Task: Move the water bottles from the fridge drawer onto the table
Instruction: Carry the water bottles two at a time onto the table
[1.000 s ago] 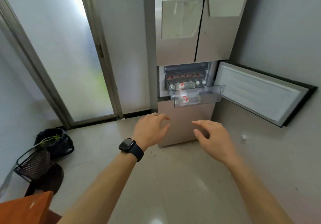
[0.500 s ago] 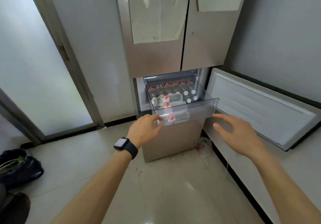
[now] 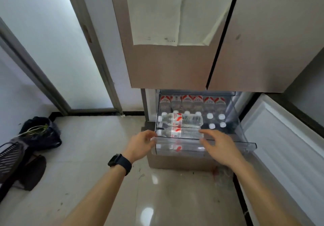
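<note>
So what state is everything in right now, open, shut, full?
Drawer: pulled out, holding bottles.
Bottles: two lying on top, others standing below.
Lower door: swung open.
Upper doors: shut.
Left hand: open, empty, at drawer's front.
Right hand: open, empty, above drawer's front.
</note>
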`<state>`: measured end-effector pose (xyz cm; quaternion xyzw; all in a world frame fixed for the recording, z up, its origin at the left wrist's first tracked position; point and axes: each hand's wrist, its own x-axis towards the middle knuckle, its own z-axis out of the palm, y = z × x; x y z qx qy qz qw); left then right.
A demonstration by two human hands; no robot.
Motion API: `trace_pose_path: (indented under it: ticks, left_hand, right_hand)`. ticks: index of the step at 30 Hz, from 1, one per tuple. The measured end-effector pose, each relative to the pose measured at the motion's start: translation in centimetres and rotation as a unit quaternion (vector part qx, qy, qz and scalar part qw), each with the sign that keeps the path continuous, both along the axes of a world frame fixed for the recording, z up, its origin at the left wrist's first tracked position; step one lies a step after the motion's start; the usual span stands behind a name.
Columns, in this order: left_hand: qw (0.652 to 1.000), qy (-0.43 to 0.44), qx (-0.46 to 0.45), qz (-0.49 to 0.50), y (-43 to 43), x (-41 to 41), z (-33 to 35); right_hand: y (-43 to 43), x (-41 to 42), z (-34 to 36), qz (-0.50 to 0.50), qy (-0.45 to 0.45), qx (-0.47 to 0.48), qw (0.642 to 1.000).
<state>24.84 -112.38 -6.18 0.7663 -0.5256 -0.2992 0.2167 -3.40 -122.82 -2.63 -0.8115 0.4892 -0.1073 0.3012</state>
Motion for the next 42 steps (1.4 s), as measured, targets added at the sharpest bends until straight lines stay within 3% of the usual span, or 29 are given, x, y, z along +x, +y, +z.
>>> trace_pose_path:
  ticks: [6,10,18,22,28,33,36,39,42]
  left_hand:
    - [0.999,-0.019,0.025,0.01,-6.3,-0.3,-2.4]
    - [0.995,-0.06,0.059,-0.05,-11.0,-0.5,-4.5]
    - [0.964,-0.134,0.159,-0.167,-15.7,-1.2,-8.2]
    - [0.958,-0.145,0.166,-0.183,-15.9,-1.3,-9.5]
    - [0.921,-0.195,0.231,-0.244,-16.5,-1.4,-10.2]
    - [0.921,-0.212,0.219,-0.244,-17.5,-1.1,-10.3]
    - [0.932,-0.188,0.19,-0.246,-18.2,-0.8,-8.5]
    - [0.948,-0.18,0.132,-0.226,-18.5,-1.5,-5.7]
    - [0.933,-0.205,0.083,-0.283,-19.9,-4.7,-2.5]
  right_hand:
    - [-9.1,5.3,-2.8,0.087,0.073,0.01,0.993]
    - [-13.3,10.2,-4.7,0.117,0.12,0.002,0.986]
    - [-16.5,16.4,-8.0,0.146,0.214,0.068,0.964]
    - [-17.3,16.2,-9.3,0.156,0.247,0.042,0.956]
    - [-16.7,13.0,-8.7,0.098,0.219,0.005,0.971]
    - [-15.9,5.4,-7.2,-0.031,0.093,0.038,0.994]
    - [-15.8,0.4,-7.1,-0.101,0.001,0.062,0.993]
    - [-15.1,-3.6,-7.5,-0.197,-0.018,0.07,0.978]
    - [-13.8,-6.7,-8.2,-0.272,-0.051,0.065,0.959]
